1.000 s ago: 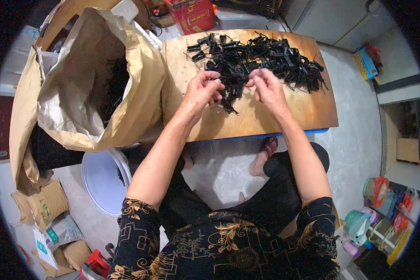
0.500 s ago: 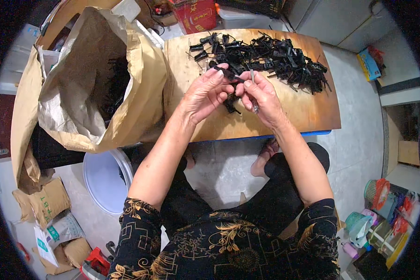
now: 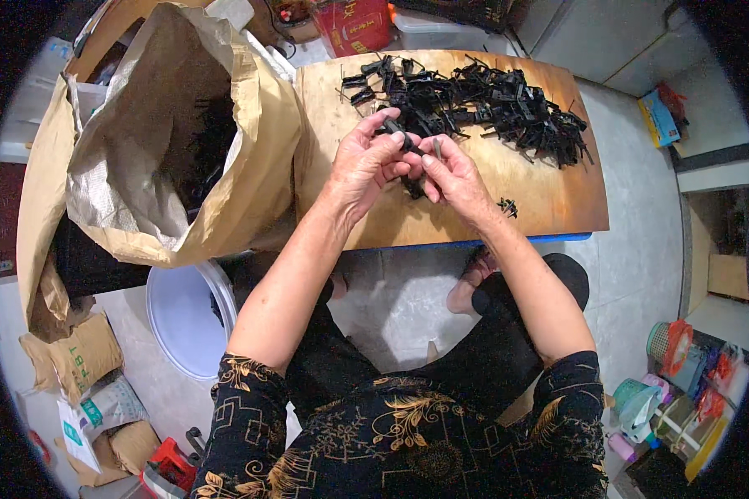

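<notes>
Over the wooden board [image 3: 549,200], toward twelve o'clock from the lap, a small black part [image 3: 408,144] sits between the two hands. The left hand [image 3: 364,166] pinches it between thumb and fingers; the right hand [image 3: 453,176] has thumb and fingertips closed at its four o'clock end, with a thin grey tool [image 3: 438,148] showing among them. The part looks light and stiff, probably hard plastic, perhaps a little slick; any slender stem might snap if bent. Its thicker body seems the best place to grip. From the hands, a tangled black heap [image 3: 508,108] spreads between eleven and three o'clock, and a paper sack [image 3: 266,141] stands at nine.

Compared with half a second ago, the right hand is closer to the left and less of the tool shows. A small black cluster [image 3: 508,208] now appears at four o'clock; whether dropped or uncovered, I cannot tell.
</notes>
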{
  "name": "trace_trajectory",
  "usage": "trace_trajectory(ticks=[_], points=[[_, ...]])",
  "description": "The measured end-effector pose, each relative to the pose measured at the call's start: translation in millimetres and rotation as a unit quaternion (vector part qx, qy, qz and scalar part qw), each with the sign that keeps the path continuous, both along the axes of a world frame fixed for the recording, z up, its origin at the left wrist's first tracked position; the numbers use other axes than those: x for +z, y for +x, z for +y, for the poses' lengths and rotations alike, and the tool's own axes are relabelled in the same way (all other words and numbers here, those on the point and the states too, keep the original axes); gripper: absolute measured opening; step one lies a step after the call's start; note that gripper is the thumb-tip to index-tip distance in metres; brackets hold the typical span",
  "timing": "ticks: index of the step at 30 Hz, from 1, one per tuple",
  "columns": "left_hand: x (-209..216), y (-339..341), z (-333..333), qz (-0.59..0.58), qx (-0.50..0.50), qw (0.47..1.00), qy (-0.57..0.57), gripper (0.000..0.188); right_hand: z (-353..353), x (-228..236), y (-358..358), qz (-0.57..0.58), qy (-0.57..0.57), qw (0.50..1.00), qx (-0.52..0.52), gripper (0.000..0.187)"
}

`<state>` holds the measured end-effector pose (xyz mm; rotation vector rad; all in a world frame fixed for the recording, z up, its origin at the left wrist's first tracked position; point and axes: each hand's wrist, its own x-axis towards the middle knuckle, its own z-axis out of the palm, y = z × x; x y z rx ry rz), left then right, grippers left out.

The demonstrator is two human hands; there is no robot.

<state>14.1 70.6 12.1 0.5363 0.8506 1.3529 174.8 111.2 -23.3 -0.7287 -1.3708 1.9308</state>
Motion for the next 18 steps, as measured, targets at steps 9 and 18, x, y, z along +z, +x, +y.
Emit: trace_trajectory(ticks=[9, 18], points=[[2, 6, -8, 0.191, 0.0, 0.981, 0.016, 0.032, 4, 16, 1, -0.169, 0.175, 0.969, -0.049, 0.03], [-9, 9, -9, 0.331, -0.054, 0.941, 0.038, 0.024, 1, 10, -3, -0.186, 0.201, 0.962, 0.016, 0.024]])
